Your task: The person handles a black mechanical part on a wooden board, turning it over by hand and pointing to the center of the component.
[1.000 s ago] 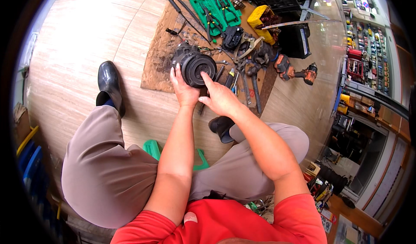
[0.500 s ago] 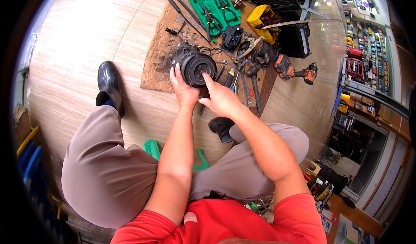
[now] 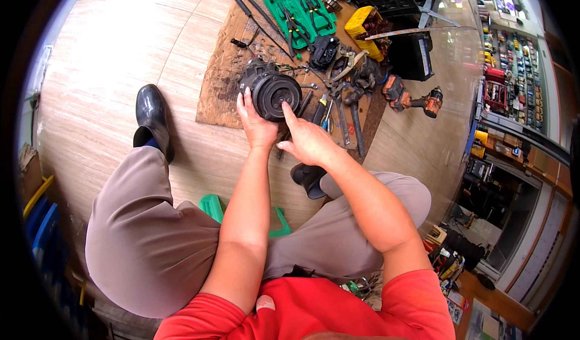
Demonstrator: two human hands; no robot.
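Observation:
A black air-conditioning compressor [image 3: 257, 69] with a round grooved pulley [image 3: 277, 96] rests on a stained cardboard sheet, the pulley facing up toward me. My left hand [image 3: 258, 125] grips the pulley's lower left side; its fingers curve along the rim and part of the palm is out of sight beneath. With the index finger stretched out, my right hand [image 3: 310, 141] touches the pulley face near its centre. The right thumb stands apart from that finger, and the other fingers are partly hidden. Nothing is held in the right hand.
Right of the compressor lie a hammer [image 3: 356, 122], a screwdriver [image 3: 327, 121] and loose metal parts on the cardboard [image 3: 211, 101]. Beyond are a green plier case [image 3: 280, 8] and a yellow bin [image 3: 362, 23]. A cordless drill [image 3: 417, 100] lies at the right.
My right hand has shifted very slightly, its thumb now a little lower and further from the left wrist. The left hand and the compressor have stayed in place.

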